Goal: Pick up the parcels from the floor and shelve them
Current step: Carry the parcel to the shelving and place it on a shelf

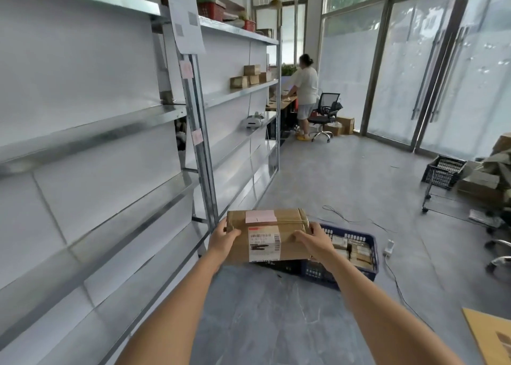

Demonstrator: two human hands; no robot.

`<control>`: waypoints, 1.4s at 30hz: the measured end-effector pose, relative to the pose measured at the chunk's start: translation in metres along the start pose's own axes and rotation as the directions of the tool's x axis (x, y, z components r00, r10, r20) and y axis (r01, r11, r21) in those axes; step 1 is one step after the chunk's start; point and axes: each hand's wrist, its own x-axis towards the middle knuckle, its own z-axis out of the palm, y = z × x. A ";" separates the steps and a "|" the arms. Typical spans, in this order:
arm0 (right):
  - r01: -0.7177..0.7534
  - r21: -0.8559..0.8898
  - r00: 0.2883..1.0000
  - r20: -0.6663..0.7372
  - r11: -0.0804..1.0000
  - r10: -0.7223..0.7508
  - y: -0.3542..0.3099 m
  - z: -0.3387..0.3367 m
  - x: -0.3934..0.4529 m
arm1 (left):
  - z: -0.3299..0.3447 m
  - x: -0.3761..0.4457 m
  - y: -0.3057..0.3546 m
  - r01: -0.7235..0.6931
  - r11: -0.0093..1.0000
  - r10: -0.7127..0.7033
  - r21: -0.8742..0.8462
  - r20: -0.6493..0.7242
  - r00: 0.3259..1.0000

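A brown cardboard parcel [287, 226] with a pink sticker and a white barcode label is held in front of me, above the floor. My left hand [222, 237] grips its left end and my right hand [313, 238] grips its right end. Just behind and below it a dark blue crate [372, 256] stands on the floor with several more parcels [352, 250] inside. The metal shelving [110, 121] runs along my left; its near bays are bare, and a few small boxes [250, 77] sit on a far shelf.
A person [305, 93] stands at a desk at the far end beside an office chair [323, 115]. A black basket trolley [442, 173] and stacked cartons [484, 179] stand at the right. Cables [359, 220] and a charger [389, 247] lie on the floor. A flat cardboard sheet [492, 334] lies at bottom right.
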 end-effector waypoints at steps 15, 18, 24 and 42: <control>0.269 -0.058 0.958 0.116 0.961 -0.261 -0.189 0.013 0.296 | -0.028 0.275 0.124 -0.051 0.999 0.045 -0.015 -0.263 0.964; 0.346 0.004 0.932 0.117 0.938 -0.344 -0.242 0.035 0.342 | -0.063 0.320 0.154 -0.079 0.997 0.076 0.005 -0.353 0.932; 0.433 0.179 0.838 0.280 0.884 -0.467 -0.353 0.096 0.401 | -0.150 0.372 0.208 -0.135 0.987 0.158 0.082 -0.482 0.862; 0.703 0.191 0.447 0.630 0.685 -0.635 -0.549 0.330 0.520 | -0.317 0.438 0.227 0.014 0.997 0.056 0.081 -0.788 0.613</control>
